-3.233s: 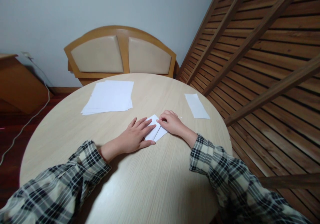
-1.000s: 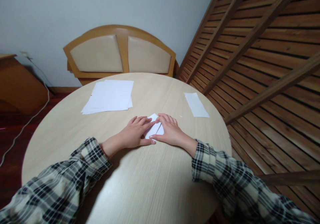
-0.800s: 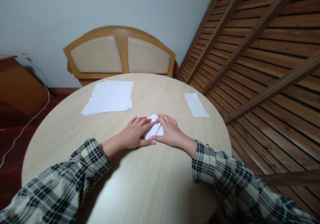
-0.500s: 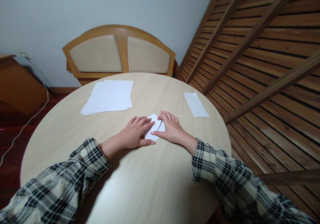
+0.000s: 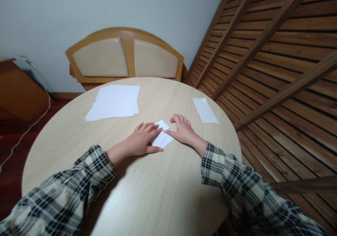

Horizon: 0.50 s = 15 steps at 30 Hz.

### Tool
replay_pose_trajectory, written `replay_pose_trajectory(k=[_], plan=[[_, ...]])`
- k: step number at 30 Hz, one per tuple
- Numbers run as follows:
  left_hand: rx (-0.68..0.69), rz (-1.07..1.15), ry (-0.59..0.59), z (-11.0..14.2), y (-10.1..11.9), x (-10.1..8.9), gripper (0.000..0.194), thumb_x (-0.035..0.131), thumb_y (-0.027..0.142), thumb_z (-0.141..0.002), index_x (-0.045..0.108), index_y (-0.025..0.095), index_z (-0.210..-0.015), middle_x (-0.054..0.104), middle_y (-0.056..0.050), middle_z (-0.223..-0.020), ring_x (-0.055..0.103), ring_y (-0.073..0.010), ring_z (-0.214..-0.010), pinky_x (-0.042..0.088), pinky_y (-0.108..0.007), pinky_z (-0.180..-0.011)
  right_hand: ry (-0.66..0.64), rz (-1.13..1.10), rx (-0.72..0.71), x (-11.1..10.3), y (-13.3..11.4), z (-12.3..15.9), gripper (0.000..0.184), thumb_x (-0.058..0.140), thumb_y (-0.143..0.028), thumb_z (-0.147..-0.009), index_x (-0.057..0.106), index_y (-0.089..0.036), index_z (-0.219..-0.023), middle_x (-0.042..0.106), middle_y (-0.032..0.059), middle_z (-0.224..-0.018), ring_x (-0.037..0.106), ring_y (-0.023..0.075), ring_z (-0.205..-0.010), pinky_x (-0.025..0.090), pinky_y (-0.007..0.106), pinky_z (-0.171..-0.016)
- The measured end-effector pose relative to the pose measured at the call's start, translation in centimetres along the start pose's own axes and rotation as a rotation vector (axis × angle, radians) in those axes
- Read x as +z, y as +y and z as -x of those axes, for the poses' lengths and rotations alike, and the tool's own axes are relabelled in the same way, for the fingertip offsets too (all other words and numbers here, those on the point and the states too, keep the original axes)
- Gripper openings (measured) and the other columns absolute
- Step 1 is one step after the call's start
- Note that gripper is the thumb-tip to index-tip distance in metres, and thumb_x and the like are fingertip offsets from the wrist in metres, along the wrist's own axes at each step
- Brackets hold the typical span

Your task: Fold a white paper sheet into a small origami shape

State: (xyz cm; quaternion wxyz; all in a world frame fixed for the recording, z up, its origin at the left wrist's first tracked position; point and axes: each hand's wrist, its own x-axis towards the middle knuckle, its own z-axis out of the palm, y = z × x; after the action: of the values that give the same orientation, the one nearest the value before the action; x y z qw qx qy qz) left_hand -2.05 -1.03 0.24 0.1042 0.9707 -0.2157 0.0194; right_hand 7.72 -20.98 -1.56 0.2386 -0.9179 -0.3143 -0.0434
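A small folded sheet of white paper (image 5: 163,140) lies on the round table between my hands, one corner pointing away from me. My left hand (image 5: 143,137) rests flat over its left side, fingers stretched out and pressing it down. From the right, my right hand (image 5: 183,130) touches the paper with its thumb near the middle folds. Its other fingers are raised and curved, apart from the thumb, beyond the paper's right edge. The part of the paper under my left palm is hidden.
A stack of white sheets (image 5: 116,101) lies at the table's far left. One narrow white strip of paper (image 5: 205,110) lies at the right. Behind the round table (image 5: 147,194) stands a padded wooden headboard (image 5: 127,53); a slatted wooden panel (image 5: 276,71) rises on the right.
My right thumb has moved up and right over the paper, and a raised flap there now lies flatter. The right fingers have lifted slightly away. My left hand has stayed in place.
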Motion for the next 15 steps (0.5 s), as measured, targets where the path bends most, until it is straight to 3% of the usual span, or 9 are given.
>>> replay_pose_trajectory(k=[8, 15], plan=[[-0.003, -0.038, -0.032, -0.04, 0.04, 0.03, 0.082, 0.048, 0.07, -0.081, 0.038, 0.016, -0.143, 0.042, -0.018, -0.143, 0.033, -0.0346, -0.133, 0.024, -0.052, -0.109, -0.01, 0.002, -0.116, -0.07, -0.13, 0.44, 0.025, 0.06, -0.046, -0.084, 0.057, -0.024, -0.096, 0.048, 0.0072, -0.134, 0.036, 0.0265, -0.13, 0.029, 0.045, -0.104], [0.015, -0.074, -0.03, 0.12, -0.01, 0.27, 0.08, 0.04, 0.072, -0.083, 0.036, 0.019, -0.144, 0.04, -0.017, -0.146, 0.031, -0.0349, -0.135, 0.023, -0.053, -0.108, 0.022, -0.034, -0.068, 0.41, -0.23, 0.15, 0.014, 0.056, -0.033, -0.089, 0.059, -0.022, -0.082, 0.056, 0.0058, -0.123, 0.046, 0.0241, -0.12, 0.033, 0.043, -0.101]])
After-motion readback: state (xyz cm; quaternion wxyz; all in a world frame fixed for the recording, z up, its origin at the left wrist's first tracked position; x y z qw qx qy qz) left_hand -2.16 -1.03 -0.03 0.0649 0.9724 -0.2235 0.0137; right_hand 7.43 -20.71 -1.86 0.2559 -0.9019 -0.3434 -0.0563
